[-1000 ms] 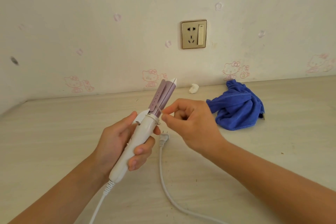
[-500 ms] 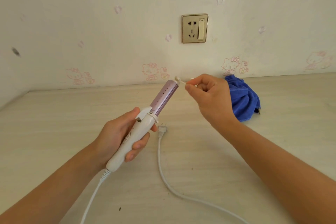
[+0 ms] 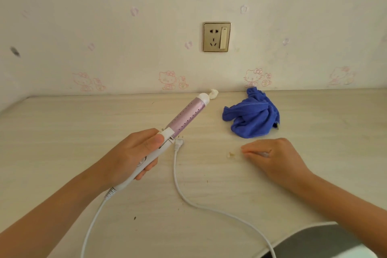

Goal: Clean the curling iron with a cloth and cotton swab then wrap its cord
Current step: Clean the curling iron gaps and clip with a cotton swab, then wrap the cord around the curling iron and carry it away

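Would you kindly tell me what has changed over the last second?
The right hand left the curling iron tip and dropped to the table; whether it still holds the swab is unclear. The iron's clamp, open a second ago, is closed. The left hand still grips the handle; blue cloth and plug lie unmoved.

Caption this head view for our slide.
Left hand grips curling iron; right hand rests on table near blue cloth.

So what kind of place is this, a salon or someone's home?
Most likely a home, perhaps a bedroom desk: cartoon-cat wallpaper, a wall socket above a pale wooden tabletop, and a curling iron held in the left hand.
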Tool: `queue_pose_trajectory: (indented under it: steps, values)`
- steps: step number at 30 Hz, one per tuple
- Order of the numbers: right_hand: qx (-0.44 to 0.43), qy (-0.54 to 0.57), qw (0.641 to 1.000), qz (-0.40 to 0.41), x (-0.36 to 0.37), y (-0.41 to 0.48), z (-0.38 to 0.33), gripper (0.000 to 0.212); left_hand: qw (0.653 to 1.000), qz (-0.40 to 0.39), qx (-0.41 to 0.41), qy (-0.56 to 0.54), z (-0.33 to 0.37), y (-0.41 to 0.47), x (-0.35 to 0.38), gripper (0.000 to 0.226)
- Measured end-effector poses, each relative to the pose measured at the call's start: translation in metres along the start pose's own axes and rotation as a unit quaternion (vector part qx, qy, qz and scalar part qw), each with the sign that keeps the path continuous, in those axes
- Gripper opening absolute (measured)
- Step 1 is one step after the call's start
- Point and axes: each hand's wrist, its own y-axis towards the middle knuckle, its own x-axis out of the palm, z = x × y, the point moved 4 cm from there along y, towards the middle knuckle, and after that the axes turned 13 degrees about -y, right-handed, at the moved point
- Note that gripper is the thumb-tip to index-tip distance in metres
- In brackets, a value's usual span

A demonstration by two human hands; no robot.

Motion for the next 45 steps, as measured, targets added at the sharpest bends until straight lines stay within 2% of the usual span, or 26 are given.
queue_pose_trajectory:
  steps: [3,6,8,11,14,17,20,22,24,26,28,30,33,37,41,45]
  values:
    - [-0.024,-0.075,0.997,-0.018,-0.003,-0.014,0.005,0.016,1.0,-0.007,0.014,0.014,0.005,-0.004,0.01,0.046]
    - [-0.058,-0.13,0.989,-0.024,-0.006,-0.019,0.0,0.022,0.999,-0.009,0.01,0.035,0.01,-0.008,0.018,0.047]
    - [-0.048,-0.139,0.988,-0.049,-0.011,-0.02,-0.002,0.026,0.998,-0.007,0.01,0.053,0.014,-0.011,0.022,0.052]
    - [-0.013,-0.088,0.992,-0.084,-0.015,-0.022,-0.021,0.03,0.998,-0.001,0.03,0.051,0.023,-0.014,0.031,0.044]
    - [-0.044,0.071,0.994,-0.075,-0.004,-0.036,-0.082,0.035,0.998,0.01,0.058,0.025,0.037,-0.015,0.041,0.036]
    - [-0.013,0.277,0.944,-0.176,0.024,-0.045,-0.149,0.046,0.996,0.008,0.081,-0.027,0.053,-0.014,0.051,0.039]
    - [0.0,0.439,0.853,-0.282,0.043,-0.046,-0.206,0.027,0.992,-0.004,0.089,-0.091,0.067,-0.013,0.06,0.028]
    - [-0.017,0.495,0.806,-0.325,0.05,-0.051,-0.234,0.025,0.991,0.001,0.098,-0.095,0.074,-0.013,0.062,0.021]
    - [-0.023,0.505,0.785,-0.359,0.055,-0.06,-0.249,0.017,0.991,-0.003,0.111,-0.073,0.079,-0.015,0.059,0.026]
    - [-0.008,0.463,0.807,-0.367,0.056,-0.064,-0.251,0.01,0.992,-0.012,0.118,-0.036,0.082,-0.022,0.052,0.03]
    - [-0.011,0.382,0.861,-0.335,0.049,-0.061,-0.239,0.013,0.993,-0.007,0.12,0.004,0.083,-0.029,0.044,0.03]
    - [-0.039,0.31,0.899,-0.306,0.033,-0.056,-0.226,0.018,0.992,0.011,0.119,0.035,0.082,-0.036,0.037,0.031]
    - [-0.09,0.212,0.938,-0.259,0.004,-0.049,-0.21,0.021,0.989,0.034,0.121,0.078,0.078,-0.044,0.03,0.031]
    - [-0.115,0.121,0.963,-0.212,-0.029,-0.039,-0.19,0.023,0.984,0.084,0.08,0.132,0.064,-0.054,0.021,0.024]
    - [-0.113,0.054,0.981,-0.15,-0.06,-0.022,-0.17,0.025,0.981,0.044,0.063,0.18,0.058,-0.063,0.02,0.018]
    - [-0.08,0.086,0.989,-0.086,-0.085,-0.003,-0.148,0.017,0.98,0.019,0.052,0.193,0.05,-0.068,0.02,0.02]
